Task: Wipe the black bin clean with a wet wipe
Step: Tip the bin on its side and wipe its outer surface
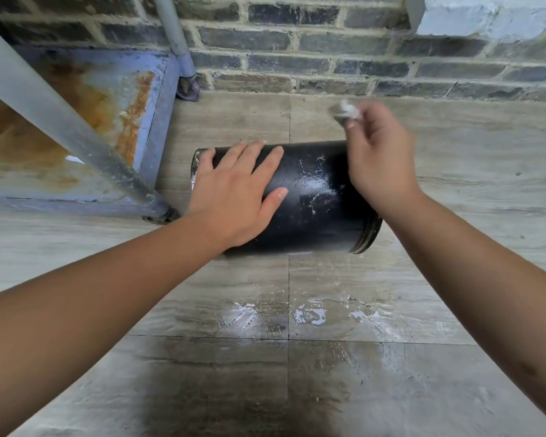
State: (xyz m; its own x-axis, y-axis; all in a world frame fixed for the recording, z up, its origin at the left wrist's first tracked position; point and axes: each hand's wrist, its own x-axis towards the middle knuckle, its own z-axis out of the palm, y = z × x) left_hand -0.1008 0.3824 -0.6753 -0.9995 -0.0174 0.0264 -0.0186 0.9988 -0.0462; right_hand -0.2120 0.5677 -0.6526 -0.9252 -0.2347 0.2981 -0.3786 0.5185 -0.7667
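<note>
The black bin lies on its side on the tiled floor, its rim end to the right. Its wet side shows white streaks and specks. My left hand rests flat on the bin's left half, fingers spread. My right hand hovers above the bin's right end, fingers pinched on a crumpled, greyish wet wipe held clear of the bin's surface.
A rusty blue metal shelf frame with grey tube legs stands to the left. A dark brick wall runs behind the bin. Wet patches and white residue lie on the floor tiles in front.
</note>
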